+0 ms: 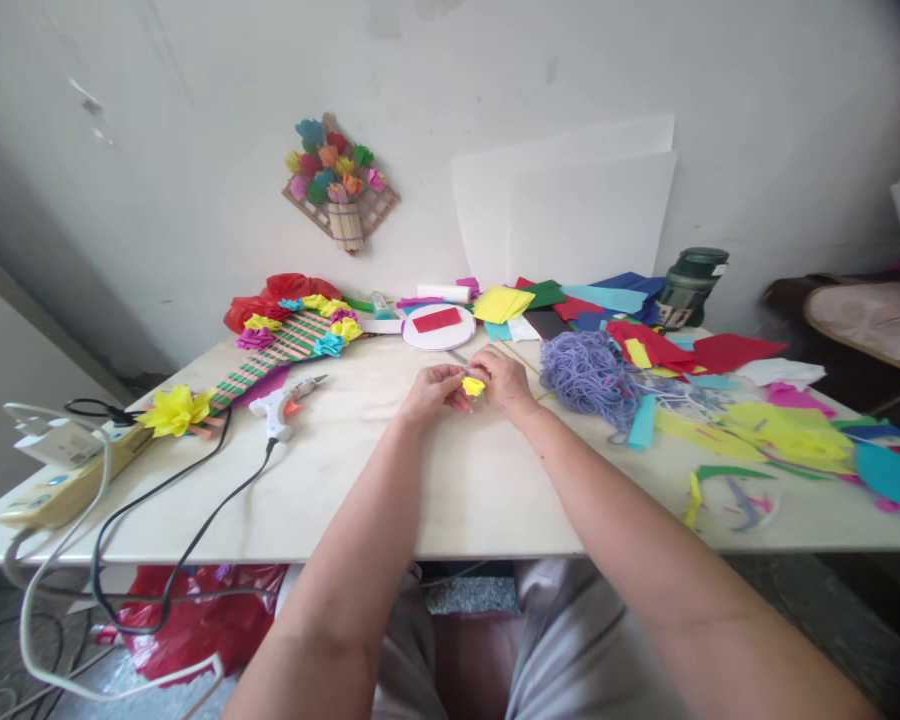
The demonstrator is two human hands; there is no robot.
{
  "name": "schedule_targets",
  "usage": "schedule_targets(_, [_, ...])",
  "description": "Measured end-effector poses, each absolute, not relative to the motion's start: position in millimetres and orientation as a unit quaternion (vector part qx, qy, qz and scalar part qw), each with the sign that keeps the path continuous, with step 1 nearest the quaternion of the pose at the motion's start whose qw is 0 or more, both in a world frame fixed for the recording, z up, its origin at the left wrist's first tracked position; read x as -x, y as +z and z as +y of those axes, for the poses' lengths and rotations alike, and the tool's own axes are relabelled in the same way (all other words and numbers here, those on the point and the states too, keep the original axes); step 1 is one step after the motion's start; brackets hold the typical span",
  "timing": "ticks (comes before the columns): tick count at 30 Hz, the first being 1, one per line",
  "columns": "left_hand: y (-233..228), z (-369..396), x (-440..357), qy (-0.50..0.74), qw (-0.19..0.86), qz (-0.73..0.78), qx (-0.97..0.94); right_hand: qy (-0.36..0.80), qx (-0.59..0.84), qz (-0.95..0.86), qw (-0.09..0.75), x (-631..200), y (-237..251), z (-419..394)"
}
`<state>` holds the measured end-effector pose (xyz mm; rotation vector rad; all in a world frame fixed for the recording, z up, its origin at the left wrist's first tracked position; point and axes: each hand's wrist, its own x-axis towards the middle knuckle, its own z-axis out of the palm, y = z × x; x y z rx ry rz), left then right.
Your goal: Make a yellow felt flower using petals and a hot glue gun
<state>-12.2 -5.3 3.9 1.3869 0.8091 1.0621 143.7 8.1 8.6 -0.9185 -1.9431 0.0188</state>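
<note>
Both my hands meet over the middle of the white table [435,490]. My left hand [433,390] and my right hand [504,378] pinch a small folded yellow paper piece [473,385] between their fingertips. A thin wooden stick [521,362] lies just behind my right hand. A tangle of purple yarn [589,375] sits right of my right hand. A white glue gun [289,403] lies to the left of my left hand, its black cord running off the front edge.
A striped craft board with paper flowers [289,345] lies at the left, a yellow paper flower [174,410] at its near end. Coloured paper sheets and scraps [757,420] cover the right side. A power strip [60,470] sits far left, a dark jar [690,287] at the back.
</note>
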Motion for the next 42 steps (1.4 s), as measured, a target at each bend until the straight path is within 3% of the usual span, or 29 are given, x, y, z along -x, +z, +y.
schedule_targets(14, [6,-7,11,0.461,0.579,0.357,-0.57,0.065,0.342,-0.759,0.551,-144,-2,22])
schedule_targets(42, [10,-11,10,0.472,0.552,0.372,-0.578,0.124,0.338,-0.762,0.537,-147,1,23])
